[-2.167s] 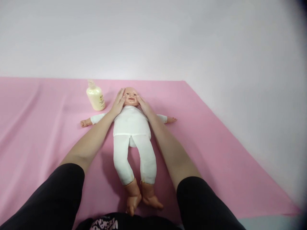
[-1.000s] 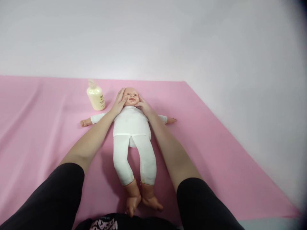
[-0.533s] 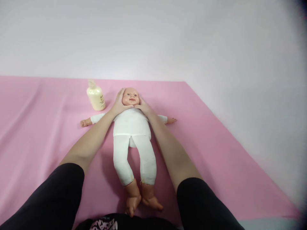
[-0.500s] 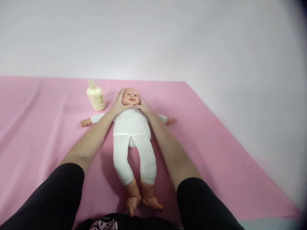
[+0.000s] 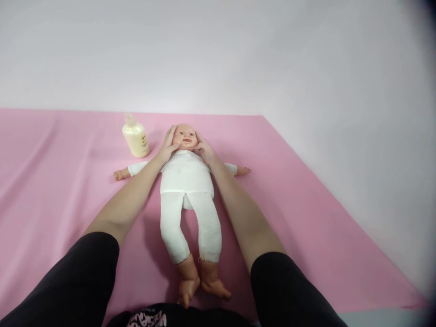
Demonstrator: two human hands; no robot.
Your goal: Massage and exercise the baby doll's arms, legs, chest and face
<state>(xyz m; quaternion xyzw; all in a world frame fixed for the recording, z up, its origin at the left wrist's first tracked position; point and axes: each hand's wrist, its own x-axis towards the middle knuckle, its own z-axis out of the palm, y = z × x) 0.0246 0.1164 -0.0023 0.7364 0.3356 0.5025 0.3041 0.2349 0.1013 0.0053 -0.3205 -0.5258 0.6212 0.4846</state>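
A baby doll with a white cloth body lies on its back, feet toward me and arms spread wide. My left hand cups the left side of the doll's head, its thumb against the cheek near the chin. On the other side my right hand holds the head in the same way, thumb by the jaw. The fingertips of both hands run along the sides of the head and are partly hidden behind it.
A pale yellow pump bottle stands left of the doll's head, close to its outstretched arm. Everything rests on a pink cloth, wrinkled at the left, whose edge slants down the right side. Behind it is a plain white surface.
Both thumbs have moved from under the doll's chin outward and up, the left one onto the cheek, the right one by the jaw. The doll and bottle stay in place.
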